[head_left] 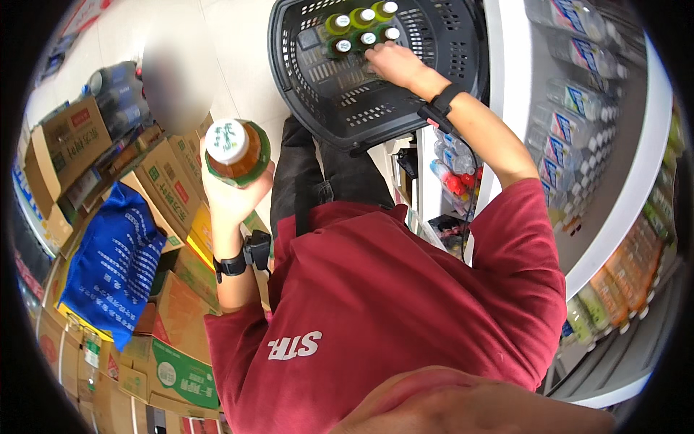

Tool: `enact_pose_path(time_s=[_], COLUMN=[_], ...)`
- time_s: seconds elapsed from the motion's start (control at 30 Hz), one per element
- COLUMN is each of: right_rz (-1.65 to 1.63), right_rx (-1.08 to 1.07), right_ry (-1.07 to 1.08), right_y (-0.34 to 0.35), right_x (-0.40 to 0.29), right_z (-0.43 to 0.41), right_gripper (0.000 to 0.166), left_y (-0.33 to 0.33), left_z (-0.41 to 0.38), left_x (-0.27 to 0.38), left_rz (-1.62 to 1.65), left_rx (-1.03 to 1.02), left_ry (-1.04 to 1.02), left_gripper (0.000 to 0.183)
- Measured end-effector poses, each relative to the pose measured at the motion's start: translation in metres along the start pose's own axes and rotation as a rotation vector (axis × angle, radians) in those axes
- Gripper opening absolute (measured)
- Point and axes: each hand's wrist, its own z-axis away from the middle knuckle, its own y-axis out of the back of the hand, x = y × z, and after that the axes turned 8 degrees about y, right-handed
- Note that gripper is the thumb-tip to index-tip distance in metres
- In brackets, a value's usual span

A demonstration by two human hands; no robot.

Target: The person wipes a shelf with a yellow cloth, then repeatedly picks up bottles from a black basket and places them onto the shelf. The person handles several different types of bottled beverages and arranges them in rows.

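My left hand grips a bottle of amber drink with a white cap and green label, held cap towards the camera, left of the basket. My right hand reaches into a black plastic shopping basket, its fingers curled down just below the nearer row of bottles. Whether they hold anything is hidden. Several capped bottles stand upright in the basket in two rows: yellow-green ones farther off, dark green ones nearer. Black bands with small devices are on both wrists.
White shelving on the right holds clear water bottles and, lower, orange drink bottles. On the left are cardboard cartons, a blue printed bag and packed dark bottles. Red-capped bottles lie beside the basket's near right side.
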Motion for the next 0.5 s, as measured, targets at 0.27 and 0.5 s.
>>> enact_pose_path(time_s=[0.27,0.5], right_rz=[-0.075,-0.088], right_rx=[-0.089,-0.108], right_ry=[0.235,0.329], right_y=[-0.087,-0.092], right_x=[0.007,-0.009], right_z=[-0.058,-0.057], right_gripper=[0.036,0.033], left_y=[-0.027,-0.034], left_z=[0.018,0.015], left_x=[-0.030,-0.057], left_rz=[0.077,0.139], left_rx=[0.084,0.033], left_ry=[0.019,0.031], left_gripper=[0.061,0.075])
